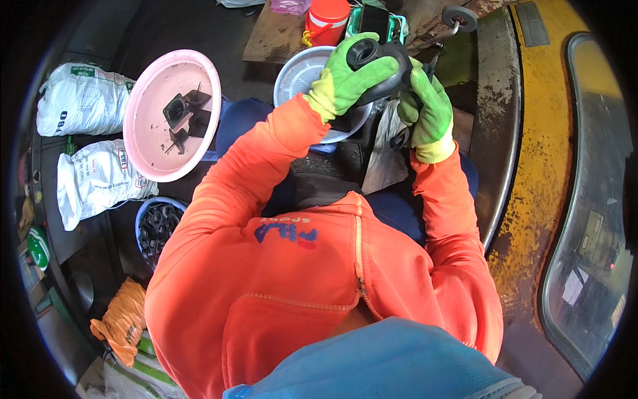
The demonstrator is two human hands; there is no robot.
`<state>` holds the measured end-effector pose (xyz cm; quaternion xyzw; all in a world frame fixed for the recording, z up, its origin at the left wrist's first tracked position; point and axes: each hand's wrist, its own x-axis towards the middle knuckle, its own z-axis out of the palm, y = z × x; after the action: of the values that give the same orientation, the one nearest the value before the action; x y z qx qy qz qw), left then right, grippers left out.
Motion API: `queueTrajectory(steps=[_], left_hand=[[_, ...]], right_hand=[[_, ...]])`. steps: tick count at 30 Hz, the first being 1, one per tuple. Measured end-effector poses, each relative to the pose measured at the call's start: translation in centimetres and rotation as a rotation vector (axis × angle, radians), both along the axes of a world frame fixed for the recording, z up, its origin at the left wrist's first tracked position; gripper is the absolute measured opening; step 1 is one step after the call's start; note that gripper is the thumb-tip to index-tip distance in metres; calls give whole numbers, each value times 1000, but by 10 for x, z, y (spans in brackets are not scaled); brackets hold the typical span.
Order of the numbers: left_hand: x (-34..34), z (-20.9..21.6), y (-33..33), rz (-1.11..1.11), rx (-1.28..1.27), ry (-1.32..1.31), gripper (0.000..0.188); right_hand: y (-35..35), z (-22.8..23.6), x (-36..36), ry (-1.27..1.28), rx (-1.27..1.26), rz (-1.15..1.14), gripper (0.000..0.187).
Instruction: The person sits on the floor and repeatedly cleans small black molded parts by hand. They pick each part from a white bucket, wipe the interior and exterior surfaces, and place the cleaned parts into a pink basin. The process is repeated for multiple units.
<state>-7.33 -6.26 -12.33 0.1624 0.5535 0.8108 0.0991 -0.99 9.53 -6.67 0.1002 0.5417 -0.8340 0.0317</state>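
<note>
Both my hands wear green gloves with yellow cuffs. My left hand (355, 76) is closed round a black, hollow rubber part (387, 72), its round opening facing up by the thumb and fingers. Close against the right end of this part is my right hand (428, 110), its fingers curled. Small dark bits show above and below those fingers, but what they grip is too hidden to name. Under the left hand stands a white mesh basket (292, 81). To the left, a pink basin (143, 143) holds several black molded parts (176, 111).
A blue tub of black pieces (159, 229), white sacks (83, 100) and an orange bag (123, 319) lie at left. A red jug (327, 20) and a teal-framed container (399, 26) stand ahead. At right is a worn yellow machine (541, 153).
</note>
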Motion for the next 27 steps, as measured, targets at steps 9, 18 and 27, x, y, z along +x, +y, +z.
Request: queueTrajectory(steps=[9, 18, 27], left_hand=[[-6, -4, 11, -39, 140, -120, 52], [-23, -38, 0, 5, 68, 74, 23], [-28, -20, -8, 256, -263, 585, 44]], right_hand=[[-22, -22, -4, 326, 469, -244, 41], [-26, -23, 8, 684, 879, 73, 42], [7, -26, -3, 168, 725, -113, 30]])
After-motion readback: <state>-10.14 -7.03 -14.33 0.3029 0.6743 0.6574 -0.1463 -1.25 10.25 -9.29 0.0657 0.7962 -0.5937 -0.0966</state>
